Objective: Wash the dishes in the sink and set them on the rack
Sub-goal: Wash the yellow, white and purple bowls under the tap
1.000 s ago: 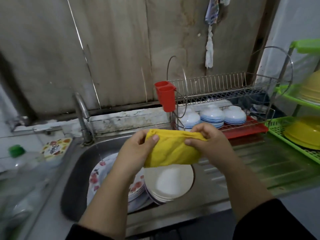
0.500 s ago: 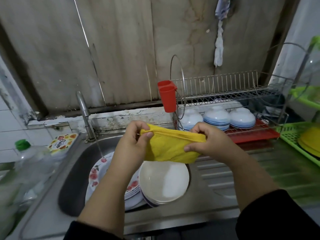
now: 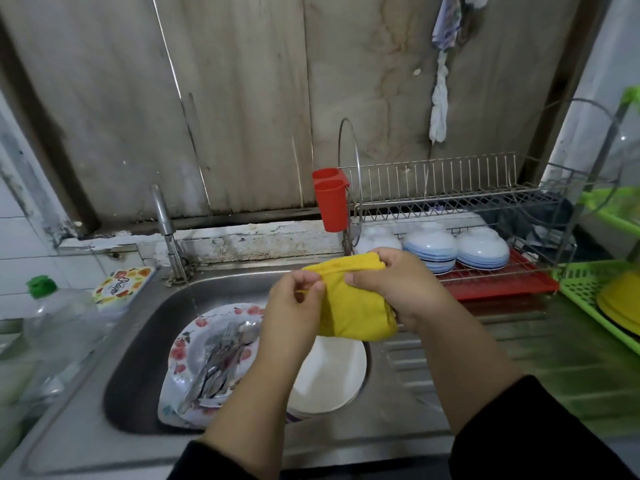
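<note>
Both my hands hold a folded yellow cloth (image 3: 353, 306) above the steel sink (image 3: 138, 341). My left hand (image 3: 294, 313) pinches its left edge and my right hand (image 3: 398, 289) grips its right side. In the sink lie flowered plates (image 3: 183, 351) with several spoons and forks (image 3: 221, 358) on top, and a stack of white plates (image 3: 332, 375) partly hidden by my left arm. A thin stream runs from the tap (image 3: 166, 230). The wire dish rack (image 3: 450, 188) stands behind on the right, with upturned white-and-blue bowls (image 3: 481, 247) on its lower tier.
A red cutlery holder (image 3: 330, 199) hangs on the rack's left end. A clear bottle with a green cap (image 3: 52, 317) and a soap packet (image 3: 121, 285) sit left of the sink. A green basket (image 3: 588, 299) with yellow dishes stands at the right, beside the drainboard (image 3: 467, 375).
My hands have bunched the cloth closer together, folding it narrower. The view has shifted, so the cutlery on the flowered plates now shows.
</note>
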Tool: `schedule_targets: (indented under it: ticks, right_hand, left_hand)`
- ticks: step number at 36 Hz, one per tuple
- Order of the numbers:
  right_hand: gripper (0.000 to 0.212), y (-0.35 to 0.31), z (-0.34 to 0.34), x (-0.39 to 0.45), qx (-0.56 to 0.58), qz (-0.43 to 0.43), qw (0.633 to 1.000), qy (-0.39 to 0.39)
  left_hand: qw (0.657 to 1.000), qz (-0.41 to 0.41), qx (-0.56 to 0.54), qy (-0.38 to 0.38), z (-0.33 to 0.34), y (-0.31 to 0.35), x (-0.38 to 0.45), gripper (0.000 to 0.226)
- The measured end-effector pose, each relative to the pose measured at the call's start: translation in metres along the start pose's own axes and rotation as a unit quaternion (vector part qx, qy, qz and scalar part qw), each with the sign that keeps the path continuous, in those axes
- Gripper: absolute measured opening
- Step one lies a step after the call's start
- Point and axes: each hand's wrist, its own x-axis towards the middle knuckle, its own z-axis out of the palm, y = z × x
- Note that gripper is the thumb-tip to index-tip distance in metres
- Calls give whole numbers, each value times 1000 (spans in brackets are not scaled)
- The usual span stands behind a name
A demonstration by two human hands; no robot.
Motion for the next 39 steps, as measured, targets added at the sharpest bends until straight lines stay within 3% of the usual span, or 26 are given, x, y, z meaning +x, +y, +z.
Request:
schedule_targets:
  ticks: [3, 7, 11, 17, 21, 25, 31, 39]
  right_hand:
    - [7, 3, 12, -3, 99, 38, 993, -45]
    - [18, 1, 14, -5, 176, 58, 977, -108]
    - [39, 2, 14, -5, 90, 66, 987, -113]
    - [34, 3, 20, -5, 11, 8, 993, -121]
    - [33, 9, 24, -5, -21, -33, 993, -107]
    - [32, 14, 26, -2, -48, -54, 994, -86]
    - [34, 16, 26, 4, -95, -84, 986, -103]
    - [33, 19, 31, 6, -135, -154, 974, -96]
  left_hand:
    - [986, -39, -136, -93, 2, 8, -10, 27]
    - [959, -115, -227, -123, -3, 4, -6, 38]
    - [939, -152, -271, -148, -9, 2, -2, 53]
    - [952, -118, -250, -135, -14, 4, -2, 29]
    - [953, -113, -247, -134, -17, 3, 0, 29]
    - [943, -135, -271, -138, -19, 3, 3, 31]
    - [938, -168, -262, -154, -20, 2, 8, 15]
    - [903, -262, -319, -119, -17, 1, 16, 24]
